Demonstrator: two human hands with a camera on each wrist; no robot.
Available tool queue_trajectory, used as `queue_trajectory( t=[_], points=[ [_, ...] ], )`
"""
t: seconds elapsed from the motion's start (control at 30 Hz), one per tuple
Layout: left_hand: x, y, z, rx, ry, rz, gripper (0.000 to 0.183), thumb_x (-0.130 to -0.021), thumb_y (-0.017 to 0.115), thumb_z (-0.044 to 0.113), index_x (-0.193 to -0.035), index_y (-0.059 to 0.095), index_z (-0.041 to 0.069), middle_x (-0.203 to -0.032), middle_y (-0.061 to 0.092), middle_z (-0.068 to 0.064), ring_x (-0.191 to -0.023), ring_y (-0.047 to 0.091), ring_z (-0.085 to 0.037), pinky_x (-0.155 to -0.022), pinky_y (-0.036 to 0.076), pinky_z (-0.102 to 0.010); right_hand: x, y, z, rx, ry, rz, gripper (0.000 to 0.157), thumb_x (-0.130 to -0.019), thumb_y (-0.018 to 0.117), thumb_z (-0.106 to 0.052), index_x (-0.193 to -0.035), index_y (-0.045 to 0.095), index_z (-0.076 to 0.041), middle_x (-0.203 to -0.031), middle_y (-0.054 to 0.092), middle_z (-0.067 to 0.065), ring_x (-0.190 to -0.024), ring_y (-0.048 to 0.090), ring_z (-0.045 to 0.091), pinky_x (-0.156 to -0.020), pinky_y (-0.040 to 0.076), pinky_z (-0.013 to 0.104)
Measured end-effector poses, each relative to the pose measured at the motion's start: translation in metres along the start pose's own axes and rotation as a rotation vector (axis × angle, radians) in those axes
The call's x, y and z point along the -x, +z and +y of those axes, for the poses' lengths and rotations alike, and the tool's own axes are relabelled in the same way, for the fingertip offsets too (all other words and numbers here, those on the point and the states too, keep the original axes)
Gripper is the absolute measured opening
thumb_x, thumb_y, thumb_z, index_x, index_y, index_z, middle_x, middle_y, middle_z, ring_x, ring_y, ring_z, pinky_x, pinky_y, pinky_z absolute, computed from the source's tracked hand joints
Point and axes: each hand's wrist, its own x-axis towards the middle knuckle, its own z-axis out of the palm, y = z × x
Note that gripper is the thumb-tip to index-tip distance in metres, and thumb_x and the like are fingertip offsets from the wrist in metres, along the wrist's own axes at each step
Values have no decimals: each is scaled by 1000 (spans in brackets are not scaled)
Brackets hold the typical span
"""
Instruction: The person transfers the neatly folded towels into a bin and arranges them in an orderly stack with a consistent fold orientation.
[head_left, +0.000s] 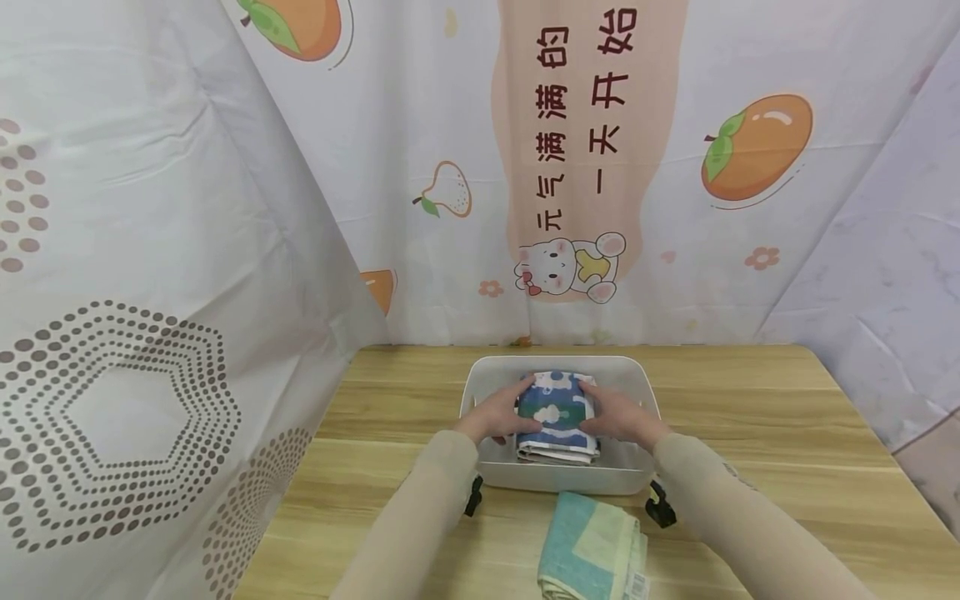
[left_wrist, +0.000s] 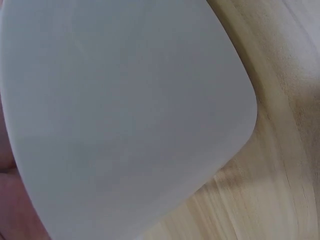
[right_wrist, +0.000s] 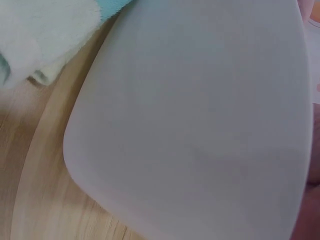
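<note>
A folded blue, white and green patterned towel (head_left: 557, 410) lies inside a white plastic bin (head_left: 558, 478). My left hand (head_left: 497, 415) holds the towel's left side and my right hand (head_left: 621, 416) holds its right side, thumbs and fingertips on its edges. Both hands are within the bin's rim. In the left wrist view the bin's outer wall (left_wrist: 130, 110) covers most of the hand, and in the right wrist view the wall (right_wrist: 195, 115) does likewise. Between my forearms, a folded teal and pale yellow towel (head_left: 588, 550) lies in front of the bin.
The bin stands on a wood-grain table (head_left: 750, 417). Behind it hangs a white printed curtain (head_left: 420, 250), with another dotted sheet (head_left: 247, 208) at the left. Black wrist-mounted parts (head_left: 660, 505) show beside my sleeves.
</note>
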Motion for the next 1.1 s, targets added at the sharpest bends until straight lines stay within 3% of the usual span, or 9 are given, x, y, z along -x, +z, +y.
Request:
queue_trajectory(
  t=[0.17, 0.37, 0.6, 0.77, 0.87, 0.97, 1.1],
  points=[
    [4, -2, 1, -6, 5, -6, 88, -93, 78, 27, -164, 26, 29, -162, 34, -16, -112, 56, -32, -72, 62, -46, 0, 1, 0, 32, -19, 14, 82, -94, 74, -20, -160, 28, -3, -158, 33, 31, -143, 35, 52, -112, 36, 66],
    [13, -5, 3, -27, 33, 9, 85, -92, 79, 24, -162, 31, 22, -164, 33, -15, -124, 55, -31, -72, 62, -43, 7, -3, -3, 19, -9, 24, 81, -94, 73, -22, -161, 29, -6, -158, 34, 31, -143, 35, 53, -111, 34, 69],
    [24, -10, 5, -100, 65, 44, 72, -96, 74, 27, -158, 40, 16, -159, 37, -20, -100, 66, -29, -68, 60, -38, 19, -7, -3, 3, -44, 33, 83, -93, 75, -27, -158, 31, 0, -158, 34, 30, -143, 34, 53, -112, 33, 69],
    [34, -14, 6, -132, 119, 74, 63, -97, 71, 30, -153, 47, 11, -153, 47, -18, -125, 59, -35, -92, 57, -45, 28, -12, -5, -29, -62, 36, 86, -93, 74, -29, -158, 27, 3, -160, 30, 32, -144, 31, 53, -112, 33, 68],
    [40, -16, 6, -102, 145, 69, 59, -98, 70, 30, -150, 51, 9, -148, 52, -17, -124, 60, -34, -92, 58, -44, 34, -16, -8, -66, -55, 32, 85, -94, 73, -26, -159, 26, 1, -157, 35, 33, -138, 42, 50, -107, 43, 63],
    [47, -17, 7, -39, 145, 44, 56, -99, 69, 29, -148, 53, 9, -144, 55, -17, -106, 67, -33, -77, 61, -39, 40, -20, -11, -98, -48, 26, 83, -95, 72, -24, -160, 26, 0, -148, 45, 34, -118, 60, 41, -96, 53, 56],
    [57, -16, 11, 14, 125, 7, 54, -99, 69, 32, -147, 55, 11, -141, 57, -16, -96, 69, -32, -72, 61, -38, 47, -24, -12, -116, -73, 24, 80, -95, 72, -21, -158, 29, 1, -137, 54, 32, -95, 67, 27, -86, 57, 50]
  ],
)
